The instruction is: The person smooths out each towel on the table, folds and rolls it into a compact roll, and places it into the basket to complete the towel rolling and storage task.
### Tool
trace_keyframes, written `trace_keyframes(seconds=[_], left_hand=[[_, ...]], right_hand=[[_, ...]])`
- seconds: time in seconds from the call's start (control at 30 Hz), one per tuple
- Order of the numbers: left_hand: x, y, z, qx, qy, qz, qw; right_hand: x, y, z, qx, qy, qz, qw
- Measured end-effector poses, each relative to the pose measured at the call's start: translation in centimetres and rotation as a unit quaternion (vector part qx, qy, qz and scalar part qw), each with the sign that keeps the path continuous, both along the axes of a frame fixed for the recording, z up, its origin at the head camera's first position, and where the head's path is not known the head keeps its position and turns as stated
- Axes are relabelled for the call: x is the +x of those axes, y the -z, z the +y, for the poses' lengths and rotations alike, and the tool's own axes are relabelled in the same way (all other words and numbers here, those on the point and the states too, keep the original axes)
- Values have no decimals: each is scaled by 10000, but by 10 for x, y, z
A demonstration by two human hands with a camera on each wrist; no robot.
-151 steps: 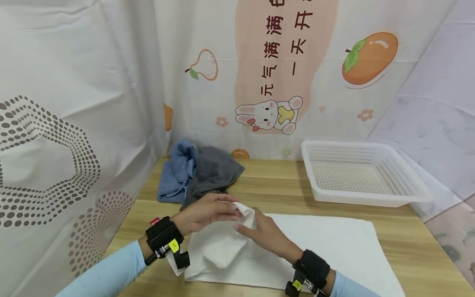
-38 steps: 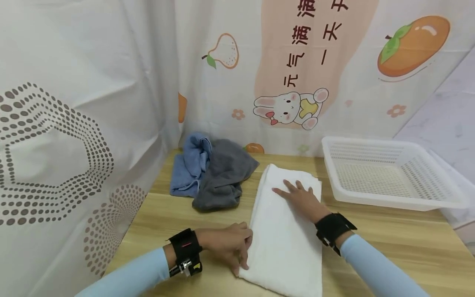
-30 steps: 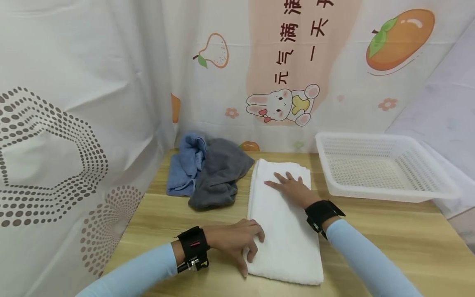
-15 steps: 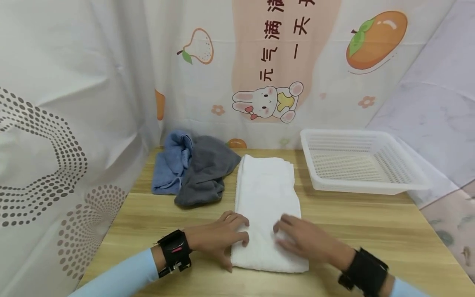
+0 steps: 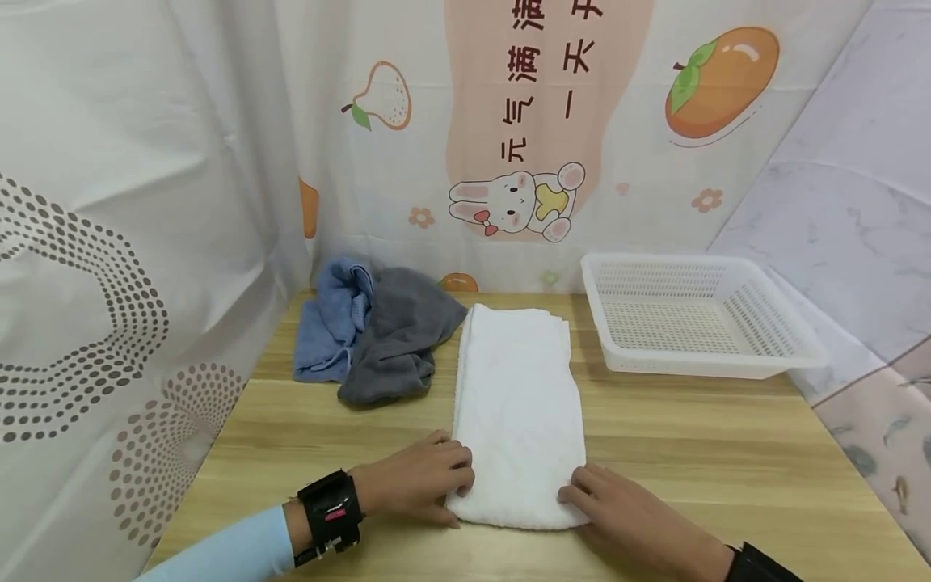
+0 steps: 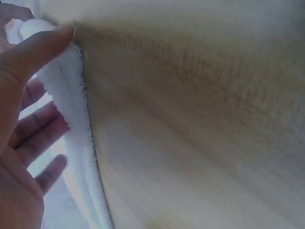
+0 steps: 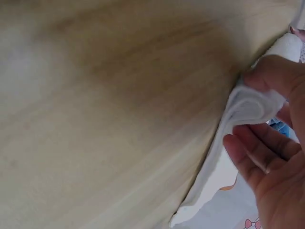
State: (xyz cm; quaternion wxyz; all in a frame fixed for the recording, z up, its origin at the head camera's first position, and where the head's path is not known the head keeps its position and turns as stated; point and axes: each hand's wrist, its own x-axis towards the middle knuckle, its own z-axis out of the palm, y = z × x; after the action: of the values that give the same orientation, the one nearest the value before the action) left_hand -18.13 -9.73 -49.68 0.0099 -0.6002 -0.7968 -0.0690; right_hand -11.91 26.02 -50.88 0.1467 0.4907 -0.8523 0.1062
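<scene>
A white towel (image 5: 518, 404), folded into a long strip, lies on the wooden table with its short end toward me. At its near left corner my left hand (image 5: 418, 478) grips the edge. In the left wrist view the thumb (image 6: 45, 47) lies across the near end of the towel (image 6: 78, 109), with the other fingers over its top. My right hand (image 5: 636, 517) pinches the near right corner. The right wrist view shows the towel's layered side (image 7: 245, 107) bulging up between thumb and fingers.
A blue towel (image 5: 320, 335) and a dark grey towel (image 5: 400, 331) lie crumpled at the back left, the grey one close to the white towel's far end. A white plastic basket (image 5: 607, 356) stands at the back right. Printed curtains (image 5: 407, 218) border the table (image 5: 691, 436).
Five seconds ago the white towel lay spread sideways; now it is a narrow strip pointing away from me. My right hand has come from flat on its far part to the near right corner.
</scene>
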Motion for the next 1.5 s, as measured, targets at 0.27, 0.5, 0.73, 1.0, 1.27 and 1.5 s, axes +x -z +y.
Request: trace_keyframes(seconds=[0.27,0.5,0.73,1.0,1.27,1.5], left_hand=[[-1,-1,8,353,-527,-821,9946],[2,6,6,572,-472,-728,9946],[-13,13,6,1189,-1233,-2548,9517],[-23,11,11,1398,-2092,-4044,8793],[-20,14,10,1559,-1927,-2637,9322],[-10,8,12,1159,-1538,-1544,9691]], right_hand=[[-4,-1,7,-695,851,-1203,9866],[-14,-1,10,-1233,1025,-2507,9547],[-28,-4,10,-1709,1537,-3802,8959],[-39,-7,8,-1609,1878,-4362,8652],[-32,-1,-11,-1272,1280,-1991,9632],[-24,1,-20,-515,498,708,9949]])
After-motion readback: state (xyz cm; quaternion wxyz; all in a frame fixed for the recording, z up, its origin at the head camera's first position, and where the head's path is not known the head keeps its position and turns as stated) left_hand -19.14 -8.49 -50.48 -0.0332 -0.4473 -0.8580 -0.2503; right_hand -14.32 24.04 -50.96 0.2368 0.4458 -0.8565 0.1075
